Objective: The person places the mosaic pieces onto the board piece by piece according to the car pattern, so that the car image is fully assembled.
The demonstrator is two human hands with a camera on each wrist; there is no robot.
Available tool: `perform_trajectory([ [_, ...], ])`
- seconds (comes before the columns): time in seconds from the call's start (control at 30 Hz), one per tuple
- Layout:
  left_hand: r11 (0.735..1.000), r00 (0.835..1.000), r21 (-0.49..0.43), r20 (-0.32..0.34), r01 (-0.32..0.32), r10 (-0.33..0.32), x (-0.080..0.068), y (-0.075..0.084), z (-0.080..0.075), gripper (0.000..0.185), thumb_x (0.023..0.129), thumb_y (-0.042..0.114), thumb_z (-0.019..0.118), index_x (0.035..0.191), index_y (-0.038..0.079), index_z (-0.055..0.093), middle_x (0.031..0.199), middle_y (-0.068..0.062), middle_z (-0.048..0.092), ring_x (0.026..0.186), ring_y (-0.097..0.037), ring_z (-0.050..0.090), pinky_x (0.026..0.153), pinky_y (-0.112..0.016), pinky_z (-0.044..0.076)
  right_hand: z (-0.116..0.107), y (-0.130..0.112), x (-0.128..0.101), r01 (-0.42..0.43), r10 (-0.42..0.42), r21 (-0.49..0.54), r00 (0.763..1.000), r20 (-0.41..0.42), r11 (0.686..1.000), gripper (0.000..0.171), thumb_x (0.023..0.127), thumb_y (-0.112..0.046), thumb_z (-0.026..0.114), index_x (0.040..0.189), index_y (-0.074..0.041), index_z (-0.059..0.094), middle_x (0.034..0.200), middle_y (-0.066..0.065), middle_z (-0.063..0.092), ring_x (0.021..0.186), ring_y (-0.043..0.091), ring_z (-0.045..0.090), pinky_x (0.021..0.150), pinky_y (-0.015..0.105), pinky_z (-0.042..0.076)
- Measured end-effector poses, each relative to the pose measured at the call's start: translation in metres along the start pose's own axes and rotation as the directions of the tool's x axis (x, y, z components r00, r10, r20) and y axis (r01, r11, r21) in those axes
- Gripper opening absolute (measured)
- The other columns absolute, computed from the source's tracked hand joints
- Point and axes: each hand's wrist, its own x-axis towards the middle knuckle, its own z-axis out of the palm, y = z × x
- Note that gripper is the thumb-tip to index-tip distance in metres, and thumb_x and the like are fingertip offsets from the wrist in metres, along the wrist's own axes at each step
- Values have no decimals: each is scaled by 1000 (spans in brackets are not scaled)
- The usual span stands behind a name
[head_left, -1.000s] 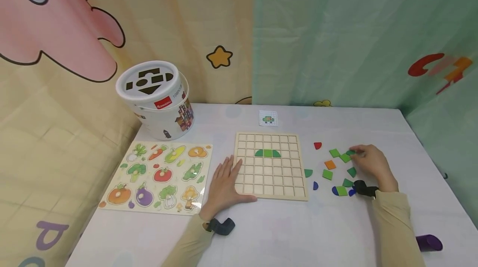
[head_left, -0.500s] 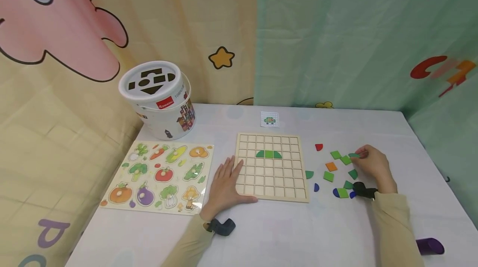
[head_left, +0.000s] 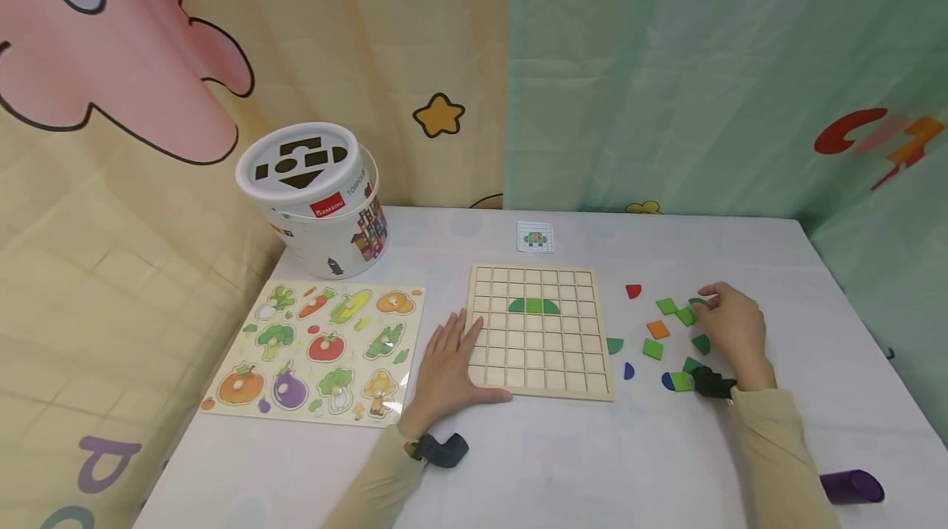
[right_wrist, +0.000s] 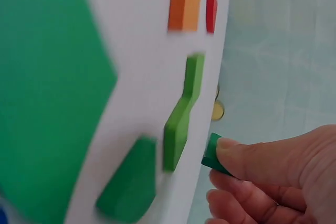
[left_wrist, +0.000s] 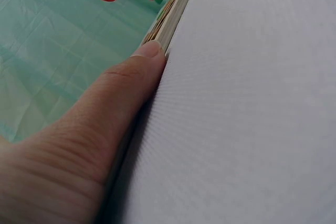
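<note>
A wooden grid board (head_left: pixel 539 331) lies mid-table with a green arch of three tiles (head_left: pixel 532 306) set in its upper rows. My left hand (head_left: pixel 447 368) rests flat with straight fingers on the board's left edge (left_wrist: pixel 169 17); its thumb (left_wrist: pixel 113 103) lies along the edge in the left wrist view. My right hand (head_left: pixel 729 323) is among loose tiles to the right of the board and pinches a dark green tile (right_wrist: pixel 213 153) between thumb and fingers. Green square tiles (head_left: pixel 676 311) and an orange tile (head_left: pixel 657 329) lie just left of it.
A white shape-sorter bucket (head_left: pixel 317 200) stands at the back left, a vegetable peg puzzle (head_left: pixel 318 348) in front of it. A small pattern card (head_left: pixel 535 236) lies behind the board. A red tile (head_left: pixel 632 290), blue tiles (head_left: pixel 668 381) and a purple object (head_left: pixel 852 485) sit at right.
The right hand closed on a dark green tile, lifted it slightly, then shifted a little back and down among the tiles. The left hand has stayed on the board.
</note>
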Motion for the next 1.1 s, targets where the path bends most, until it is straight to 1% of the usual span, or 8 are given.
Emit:
perform_trajectory([
  [0.1,1000,1000,1,-6,-4,4,0,0,1,124,57,82,64,151,12,25,155,-15,17,143,-28,8,114,-39,3,4,-15,-2,50,-50,11,999,-16,999,18,86,-4,64,98,10,63,81,22,61,59,26,53,48,31,39],
  [0.2,1000,1000,-4,-9,-6,5,0,0,1,124,57,83,64,151,12,25,156,-15,16,143,-28,8,114,-39,3,11,-31,-4,103,-102,32,994,-26,994,13,84,-4,68,92,7,65,79,18,62,60,25,52,49,31,39],
  [0.33,1000,1000,-6,-3,-5,5,0,1,1,124,57,83,64,151,13,25,156,-14,15,143,-27,7,114,-39,2,22,-54,-5,158,-158,65,987,-8,985,12,81,-5,73,85,2,65,77,14,63,62,24,52,51,32,39],
  [0.43,1000,1000,-7,-5,-6,6,0,1,1,124,57,83,64,151,13,25,156,-14,16,143,-27,7,114,-39,2,32,-72,-6,194,-199,112,980,30,975,13,80,-7,75,83,-1,64,75,10,63,61,22,49,52,32,38],
  [0.6,1000,1000,-5,0,1,-1,0,0,2,124,57,83,63,152,13,24,156,-13,15,143,-26,6,114,-39,2,53,-96,-7,243,-267,211,959,94,947,12,80,-9,76,81,-4,66,74,5,63,57,18,46,50,31,36],
  [0.77,1000,1000,6,16,12,-12,0,-2,2,124,57,85,60,152,14,23,157,-12,13,143,-24,4,114,-38,1,71,-121,-6,254,-305,260,936,175,931,11,80,-11,76,82,-7,67,73,0,63,59,16,45,52,30,37],
  [0.87,1000,1000,6,18,15,-15,0,-1,2,124,57,85,61,152,15,22,157,-12,13,143,-24,4,114,-38,1,79,-135,-6,274,-337,285,920,200,919,8,81,-10,76,83,-7,68,73,0,63,59,16,45,52,30,37],
  [1.1,1000,1000,1,14,10,-10,0,-1,0,124,57,84,62,152,15,23,156,-13,14,143,-25,5,114,-37,1,97,-160,-9,322,-412,318,868,277,892,6,81,-9,76,84,-7,71,72,-3,64,57,12,46,53,27,40],
])
